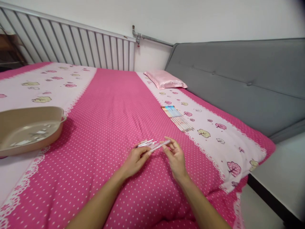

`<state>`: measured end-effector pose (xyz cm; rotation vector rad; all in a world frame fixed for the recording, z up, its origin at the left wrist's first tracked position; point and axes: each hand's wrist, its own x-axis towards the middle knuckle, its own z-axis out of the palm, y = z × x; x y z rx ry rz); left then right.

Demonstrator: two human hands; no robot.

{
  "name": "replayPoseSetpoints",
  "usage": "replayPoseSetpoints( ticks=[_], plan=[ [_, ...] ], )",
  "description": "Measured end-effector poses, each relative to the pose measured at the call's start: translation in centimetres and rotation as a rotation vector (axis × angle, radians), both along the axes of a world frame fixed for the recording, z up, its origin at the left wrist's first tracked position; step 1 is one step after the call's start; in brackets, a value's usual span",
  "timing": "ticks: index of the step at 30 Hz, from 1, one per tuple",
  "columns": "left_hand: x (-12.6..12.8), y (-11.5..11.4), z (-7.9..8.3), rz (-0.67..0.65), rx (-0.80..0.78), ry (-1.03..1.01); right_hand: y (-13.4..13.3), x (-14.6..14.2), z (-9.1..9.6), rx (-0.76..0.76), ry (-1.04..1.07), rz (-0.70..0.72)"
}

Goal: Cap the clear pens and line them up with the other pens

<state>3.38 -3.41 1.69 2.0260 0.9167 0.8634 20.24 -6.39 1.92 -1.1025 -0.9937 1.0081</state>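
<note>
Slim white pens (pixel 146 143) stick out in a small bundle from my left hand (pixel 136 161), which is closed around them. One pale pinkish pen (pixel 157 147) slants up to the right between my two hands. My right hand (pixel 176 159) pinches that pen near its upper end, while its lower end rests by my left thumb. Past my right hand, two neat rows lie on the bedspread: a row of pens with blue and orange parts (pixel 172 111) and a paler pinkish-white row (pixel 182 124) nearer to me. The exact kind of pen is too small to make out.
A beige plastic basin (pixel 35 115) stands at the left, with several small white and grey pieces inside. The bed has a pink dotted spread (pixel 114 95). A pink satin pillow (pixel 165 79) lies near the grey padded headboard (pixel 238 70). A white radiator (pixel 71 44) lines the wall.
</note>
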Motion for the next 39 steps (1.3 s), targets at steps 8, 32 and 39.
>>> replayPoseSetpoints(
  ticks=[8, 32, 39],
  plan=[
    [-0.06, 0.03, -0.27, 0.028, -0.002, 0.038, -0.07, 0.08, 0.09, -0.029, -0.02, -0.029],
    [-0.08, 0.1, -0.5, 0.055, -0.025, -0.044, -0.34, -0.11, 0.71, 0.022, 0.061, 0.034],
    [-0.14, 0.13, -0.39, 0.054, -0.042, -0.038, -0.25, 0.09, 0.43, 0.027, 0.034, -0.04]
  ],
)
